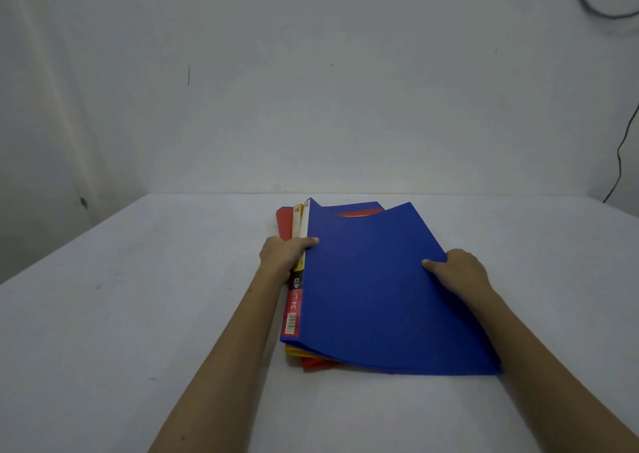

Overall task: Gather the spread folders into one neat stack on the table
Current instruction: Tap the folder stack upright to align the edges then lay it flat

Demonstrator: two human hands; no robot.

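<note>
From the head view, the left hand [285,253] has its grip closed on the spine side of the folders [363,279], thumb on top, probably to hold that edge fixed. The right hand [456,269] grips the opposite edge of the top blue folder [380,314], likely to push it into line. The pile lies in the middle of the tabletop [138,314]. It looks not yet neat: red and yellow corners stick out at the near edge, and a label strip shows beside the spine.

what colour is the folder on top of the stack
Blue; the top folder covers the pile, seen clearly in the head view.
</note>
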